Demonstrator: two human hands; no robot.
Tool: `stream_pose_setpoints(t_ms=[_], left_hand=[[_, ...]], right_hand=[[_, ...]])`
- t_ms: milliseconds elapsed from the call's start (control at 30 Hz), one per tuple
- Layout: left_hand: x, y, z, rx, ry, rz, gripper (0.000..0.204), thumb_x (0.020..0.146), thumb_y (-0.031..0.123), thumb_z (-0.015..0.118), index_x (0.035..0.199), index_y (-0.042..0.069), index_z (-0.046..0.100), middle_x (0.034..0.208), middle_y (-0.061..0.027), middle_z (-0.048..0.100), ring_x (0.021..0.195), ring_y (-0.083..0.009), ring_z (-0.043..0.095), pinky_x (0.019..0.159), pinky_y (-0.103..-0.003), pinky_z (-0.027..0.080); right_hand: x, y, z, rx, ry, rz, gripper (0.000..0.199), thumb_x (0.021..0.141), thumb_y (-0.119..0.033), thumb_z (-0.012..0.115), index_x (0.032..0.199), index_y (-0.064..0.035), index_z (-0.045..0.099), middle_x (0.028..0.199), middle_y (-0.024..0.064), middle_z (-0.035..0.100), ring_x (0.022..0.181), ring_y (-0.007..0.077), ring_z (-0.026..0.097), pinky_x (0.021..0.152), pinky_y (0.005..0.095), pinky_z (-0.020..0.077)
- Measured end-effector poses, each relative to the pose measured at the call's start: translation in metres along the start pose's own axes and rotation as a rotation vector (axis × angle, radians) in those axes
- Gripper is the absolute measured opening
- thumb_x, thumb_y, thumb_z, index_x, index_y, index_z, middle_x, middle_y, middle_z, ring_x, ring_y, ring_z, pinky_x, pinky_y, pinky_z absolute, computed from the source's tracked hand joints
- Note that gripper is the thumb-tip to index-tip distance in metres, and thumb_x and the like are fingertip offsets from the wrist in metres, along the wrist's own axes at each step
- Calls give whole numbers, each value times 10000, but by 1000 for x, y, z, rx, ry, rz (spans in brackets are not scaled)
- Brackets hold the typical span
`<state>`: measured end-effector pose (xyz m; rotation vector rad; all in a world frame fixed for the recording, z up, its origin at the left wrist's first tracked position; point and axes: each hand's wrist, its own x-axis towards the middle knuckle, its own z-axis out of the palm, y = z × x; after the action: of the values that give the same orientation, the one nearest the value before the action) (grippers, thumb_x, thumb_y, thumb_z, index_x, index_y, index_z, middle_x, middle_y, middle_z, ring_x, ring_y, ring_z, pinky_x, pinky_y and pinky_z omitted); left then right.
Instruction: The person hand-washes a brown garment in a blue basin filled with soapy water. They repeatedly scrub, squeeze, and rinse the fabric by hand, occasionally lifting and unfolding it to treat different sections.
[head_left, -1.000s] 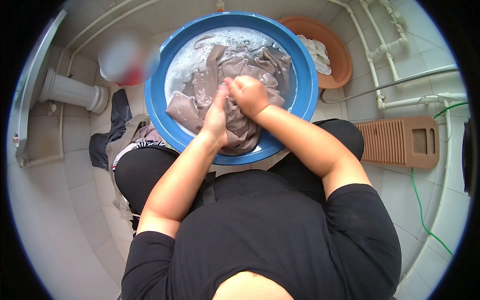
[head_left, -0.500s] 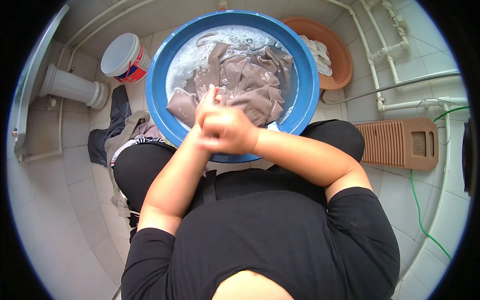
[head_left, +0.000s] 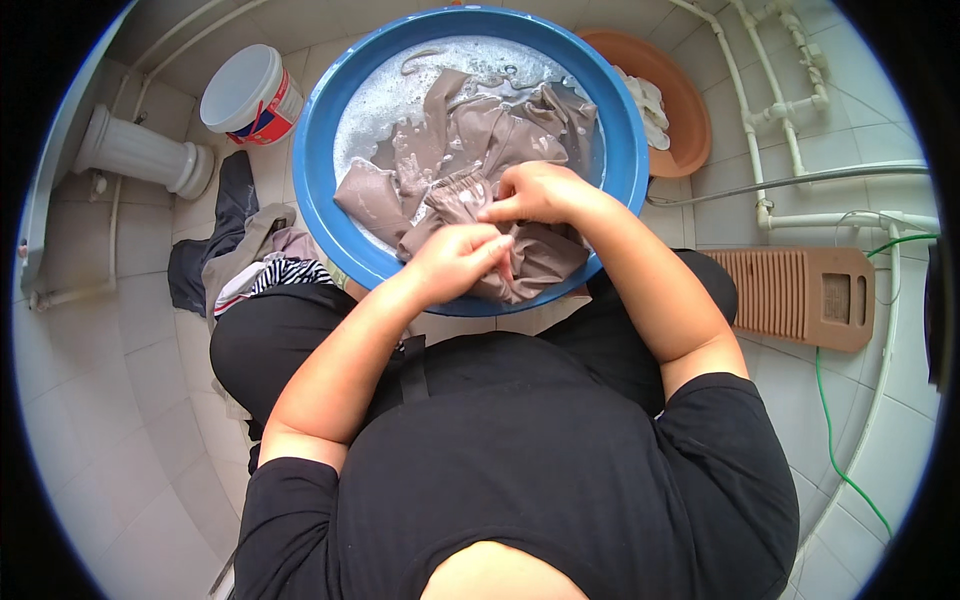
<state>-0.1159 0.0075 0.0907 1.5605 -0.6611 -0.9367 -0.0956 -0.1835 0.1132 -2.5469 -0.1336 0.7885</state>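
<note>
A big blue basin (head_left: 318,170) stands on the tiled floor in front of me, holding soapy water and a wet beige-brown garment (head_left: 470,150). My left hand (head_left: 455,262) grips a bunched fold of that garment near the basin's front rim. My right hand (head_left: 535,192) holds the same cloth just above and to the right, the two hands close together. Part of the cloth drapes over the front rim under my hands.
A brown basin (head_left: 690,110) with white cloth sits behind the blue one at the right. A brown washboard (head_left: 800,295) lies on the floor at right, near white pipes (head_left: 770,120). At left are a white bucket (head_left: 250,95), a white pedestal (head_left: 140,160) and a pile of clothes (head_left: 240,260).
My hands went from clasped together over the basin's front rim to slightly apart, now gripping the cloth a bit farther into the basin. The view shifted slightly.
</note>
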Motion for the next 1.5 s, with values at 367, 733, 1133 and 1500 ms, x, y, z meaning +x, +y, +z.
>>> stream_pose_setpoints(t_ms=[367, 733, 1133, 1500], left_hand=[[6, -11, -23, 443, 393, -3, 260, 752, 232, 658, 780, -7, 560, 784, -130, 579, 739, -236, 577, 670, -321, 457], [17, 7, -45, -771, 774, 204, 304, 852, 111, 607, 1098, 21, 454, 912, -84, 578, 818, -116, 542, 741, -248, 462], [25, -26, -66, 447, 682, 369, 203, 785, 230, 675, 812, 48, 589, 889, -89, 584, 837, -197, 581, 743, -316, 465], [39, -61, -32, -1227, 546, -37, 197, 914, 274, 464, 822, 112, 526, 769, -35, 529, 741, -171, 529, 679, -287, 441]], right_hand=[[13, 8, 5, 888, 466, -153, 287, 863, -310, 588, 739, -52, 594, 696, -37, 524, 643, 44, 445, 578, 215, 374], [26, 39, -9, 1097, 783, -151, 375, 850, -201, 614, 1132, -7, 462, 889, 83, 598, 817, 102, 551, 749, 235, 447], [10, 34, -20, 93, 458, -174, 277, 726, -327, 680, 839, -75, 647, 945, 127, 614, 840, 255, 591, 727, 337, 460], [-10, -75, 56, 211, 691, -908, 190, 707, -251, 654, 711, -80, 569, 770, 99, 550, 701, 278, 567, 629, 371, 468]])
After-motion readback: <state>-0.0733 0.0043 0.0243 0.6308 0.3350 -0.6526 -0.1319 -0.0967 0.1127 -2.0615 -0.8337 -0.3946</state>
